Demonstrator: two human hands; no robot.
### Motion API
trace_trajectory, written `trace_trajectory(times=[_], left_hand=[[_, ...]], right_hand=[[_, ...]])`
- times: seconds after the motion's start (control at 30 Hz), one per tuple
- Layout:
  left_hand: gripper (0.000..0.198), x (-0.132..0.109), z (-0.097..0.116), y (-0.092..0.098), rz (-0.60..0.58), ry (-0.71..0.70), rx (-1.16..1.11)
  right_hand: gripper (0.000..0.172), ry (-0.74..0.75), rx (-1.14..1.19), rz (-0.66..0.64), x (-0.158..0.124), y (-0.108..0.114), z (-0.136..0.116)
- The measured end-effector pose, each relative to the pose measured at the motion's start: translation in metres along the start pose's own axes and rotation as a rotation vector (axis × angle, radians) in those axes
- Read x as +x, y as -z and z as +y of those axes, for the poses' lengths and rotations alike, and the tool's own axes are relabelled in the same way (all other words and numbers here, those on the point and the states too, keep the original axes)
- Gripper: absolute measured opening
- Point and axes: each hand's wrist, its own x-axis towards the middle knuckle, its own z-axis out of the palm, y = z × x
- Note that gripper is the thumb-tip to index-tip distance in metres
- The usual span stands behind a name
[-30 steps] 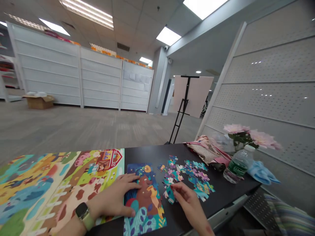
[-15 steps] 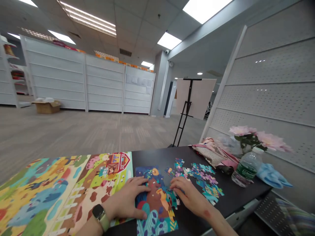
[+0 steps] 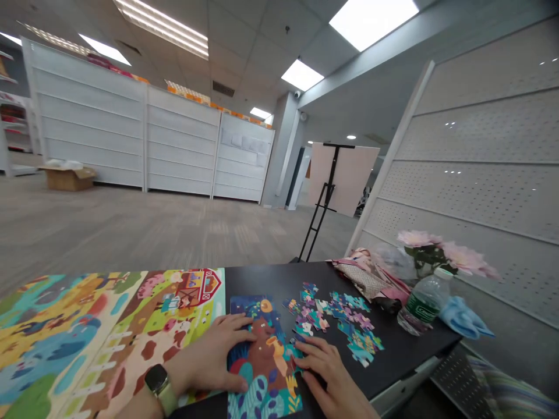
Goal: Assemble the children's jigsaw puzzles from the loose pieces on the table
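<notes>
A partly joined jigsaw puzzle [image 3: 266, 372] with a brown bear on a dark blue ground lies before me on the black table. My left hand [image 3: 218, 352] is open, its spread fingers and thumb resting on the puzzle's left side. At the puzzle's right edge, my right hand [image 3: 325, 369] has its fingers bent down onto a teal puzzle piece [image 3: 290, 351], which the fingertips partly cover. How firmly it is gripped is hidden. Several loose puzzle pieces [image 3: 309, 317] lie just beyond that hand, with another cluster of joined pieces [image 3: 364, 343] further right.
Left of the puzzle lies a large farm-animal picture board [image 3: 148, 337], partly under my left forearm. Along the right side of the black table [image 3: 262, 278] are a patterned pouch [image 3: 358, 273], a water bottle [image 3: 421, 305], pink flowers [image 3: 463, 256] and a blue cloth [image 3: 465, 317].
My right hand has come lower and nearer, its fingertips now against the puzzle's right edge. Loose pieces it covered show again. My left hand stays on the puzzle; the view has shifted slightly.
</notes>
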Motion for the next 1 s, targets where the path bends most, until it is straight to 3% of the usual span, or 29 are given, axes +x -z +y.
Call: trace_trajectory(times=[0.17,0.27,0.43,0.5,0.63,0.73,0.87,1.0], left_hand=[[0.080,-0.001,0.002,0.001,0.005,0.020,0.023],[0.074,-0.002,0.015,-0.001,0.040,0.000,0.076],[0.070,0.019,0.050,-0.018,-0.010,-0.214,0.074],[0.066,0.033,0.057,-0.029,-0.026,-0.295,0.068],[0.060,0.051,0.052,-0.049,0.015,-0.319,0.087],[0.064,0.052,0.044,-0.057,-0.006,-0.342,0.100],[0.060,0.045,0.046,-0.054,-0.034,-0.354,0.122],[0.061,0.039,0.054,-0.046,-0.031,-0.357,0.125]], right_hand=[[0.033,0.029,0.032,0.010,0.000,0.002,-0.003],[0.033,0.021,0.096,0.011,0.004,0.006,-0.008],[0.034,-0.126,0.214,0.171,0.016,0.007,0.008],[0.037,-0.121,0.206,0.217,0.019,0.006,0.020],[0.039,-0.065,0.129,0.176,0.018,0.003,0.032],[0.034,-0.165,0.049,0.164,0.016,0.003,0.030],[0.021,-0.332,0.019,0.221,0.018,0.003,0.027],[0.035,-0.376,0.041,0.236,0.018,-0.003,0.031]])
